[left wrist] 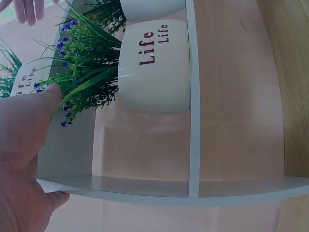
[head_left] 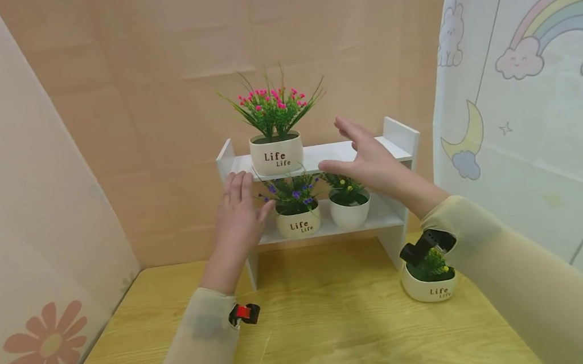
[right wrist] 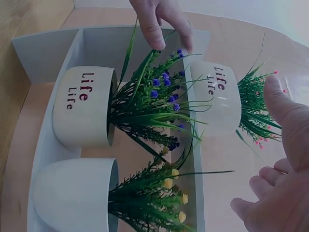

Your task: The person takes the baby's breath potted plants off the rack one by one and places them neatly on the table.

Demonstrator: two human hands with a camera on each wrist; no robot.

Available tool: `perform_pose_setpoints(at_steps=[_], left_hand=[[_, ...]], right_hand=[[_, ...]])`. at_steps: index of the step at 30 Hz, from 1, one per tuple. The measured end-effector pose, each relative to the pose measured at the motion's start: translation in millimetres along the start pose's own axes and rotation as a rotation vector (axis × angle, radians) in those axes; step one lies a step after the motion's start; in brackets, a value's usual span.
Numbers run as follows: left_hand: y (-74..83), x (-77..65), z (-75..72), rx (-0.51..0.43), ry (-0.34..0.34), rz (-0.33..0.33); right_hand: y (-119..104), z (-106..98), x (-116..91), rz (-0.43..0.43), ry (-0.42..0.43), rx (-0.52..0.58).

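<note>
A shelf stands on a table; the first pot sits on its top board, toward the left; the second pot sits on the lower board, the third pot just right of it; the fourth pot sits on the table, before the shelf's right end; a sheet hangs behind everything.

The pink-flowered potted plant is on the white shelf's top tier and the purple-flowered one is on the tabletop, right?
Not quite: the head view shows the purple-flowered potted plant on the lower tier of the white shelf. The pink-flowered potted plant is on the top tier.
</note>
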State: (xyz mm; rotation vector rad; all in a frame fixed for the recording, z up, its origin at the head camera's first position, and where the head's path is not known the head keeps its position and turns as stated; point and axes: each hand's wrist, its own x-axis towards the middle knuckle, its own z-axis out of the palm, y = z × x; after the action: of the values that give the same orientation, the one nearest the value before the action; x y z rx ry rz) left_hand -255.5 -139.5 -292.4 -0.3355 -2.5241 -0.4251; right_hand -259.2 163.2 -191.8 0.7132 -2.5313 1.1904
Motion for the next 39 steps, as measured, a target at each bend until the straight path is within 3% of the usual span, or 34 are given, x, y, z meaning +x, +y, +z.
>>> perform_pose_setpoints(at_steps=[22,39], left_hand=[[-3.1,-4.6,3.2,-0.01,0.026,0.018],[-2.2,-4.0,0.0,-0.006,0.02,0.025]], right_hand=[[-11,32,43,0.059,-0.049,-0.014],[-18,48,59,0.084,-0.068,0.007]])
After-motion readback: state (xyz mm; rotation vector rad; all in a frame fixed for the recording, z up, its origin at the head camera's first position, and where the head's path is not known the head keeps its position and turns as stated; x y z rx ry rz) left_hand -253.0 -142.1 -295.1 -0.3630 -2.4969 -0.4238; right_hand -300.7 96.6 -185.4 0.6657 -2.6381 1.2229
